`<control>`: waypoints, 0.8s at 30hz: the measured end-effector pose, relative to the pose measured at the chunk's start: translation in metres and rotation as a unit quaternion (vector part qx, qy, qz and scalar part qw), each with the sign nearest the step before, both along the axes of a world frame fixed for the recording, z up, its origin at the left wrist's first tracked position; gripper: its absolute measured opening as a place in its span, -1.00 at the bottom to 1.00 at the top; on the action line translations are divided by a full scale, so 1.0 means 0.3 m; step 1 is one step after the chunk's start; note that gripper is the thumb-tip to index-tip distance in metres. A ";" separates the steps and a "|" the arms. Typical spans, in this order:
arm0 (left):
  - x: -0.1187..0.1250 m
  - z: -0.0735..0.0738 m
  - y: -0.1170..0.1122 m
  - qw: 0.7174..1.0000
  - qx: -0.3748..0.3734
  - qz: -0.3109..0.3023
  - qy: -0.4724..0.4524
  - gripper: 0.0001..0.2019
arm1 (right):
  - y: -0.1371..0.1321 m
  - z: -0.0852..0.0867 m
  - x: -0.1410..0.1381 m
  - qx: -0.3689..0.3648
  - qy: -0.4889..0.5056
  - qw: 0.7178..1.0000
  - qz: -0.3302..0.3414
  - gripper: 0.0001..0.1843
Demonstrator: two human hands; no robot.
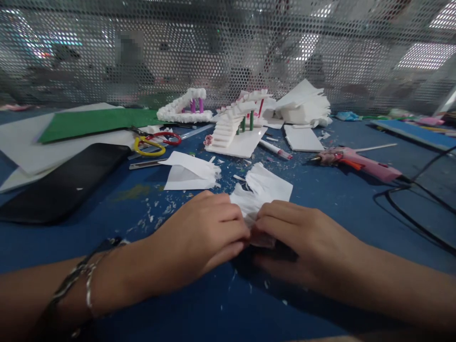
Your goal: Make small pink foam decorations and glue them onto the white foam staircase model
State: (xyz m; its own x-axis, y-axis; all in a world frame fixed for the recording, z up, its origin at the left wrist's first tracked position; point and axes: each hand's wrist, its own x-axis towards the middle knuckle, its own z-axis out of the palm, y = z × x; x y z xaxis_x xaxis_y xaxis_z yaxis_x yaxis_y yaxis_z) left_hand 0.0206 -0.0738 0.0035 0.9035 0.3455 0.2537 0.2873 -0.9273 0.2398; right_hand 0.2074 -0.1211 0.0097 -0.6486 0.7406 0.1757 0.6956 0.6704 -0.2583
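Note:
Both hands meet low in the middle over a torn piece of white paper (272, 183). My left hand (210, 232) has its fingers closed on the paper's near left side. Opposite it, my right hand (302, 232) pinches the near right side, fingertips almost touching the left ones. The paper's far edge is ragged and its near part is crumpled between the fingers. Another torn piece of white paper (190, 172) lies folded just beyond my left hand. Past the hands stands a small white staircase model (228, 130) with green posts on a white base.
Scissors (149, 146), a cutter knife (147, 164) and a black phone-like slab (67, 183) lie left. A pink glue gun (370, 164) with a trailing black cord (409, 216) lies right. Behind are a second staircase model (181, 107), stacked white sheets (304, 104) and a perforated metal screen (228, 47).

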 end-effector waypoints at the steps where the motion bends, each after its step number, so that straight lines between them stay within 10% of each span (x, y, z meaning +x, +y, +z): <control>1: 0.001 0.003 -0.008 1.000 0.011 0.002 0.006 -0.88 | -0.002 0.000 0.002 0.006 -0.008 1.000 0.008 -0.96; 13: -0.003 0.002 -0.026 0.992 0.114 -0.037 -0.030 -0.78 | -0.025 0.063 0.019 0.145 -0.128 0.973 0.124 -0.62; 24: 0.006 -0.003 -0.056 0.994 0.109 -0.024 -0.006 -0.75 | -0.011 0.022 0.025 -0.045 -0.052 0.996 0.055 -0.87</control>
State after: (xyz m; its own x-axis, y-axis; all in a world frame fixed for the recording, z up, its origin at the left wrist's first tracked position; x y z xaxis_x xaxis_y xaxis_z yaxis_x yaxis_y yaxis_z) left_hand 0.0223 -0.0907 0.0024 0.9144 0.2374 0.3280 0.2396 -0.9703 0.0341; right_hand 0.2149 -0.1244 0.0164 -0.7373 0.6745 0.0386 0.6462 0.7207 -0.2511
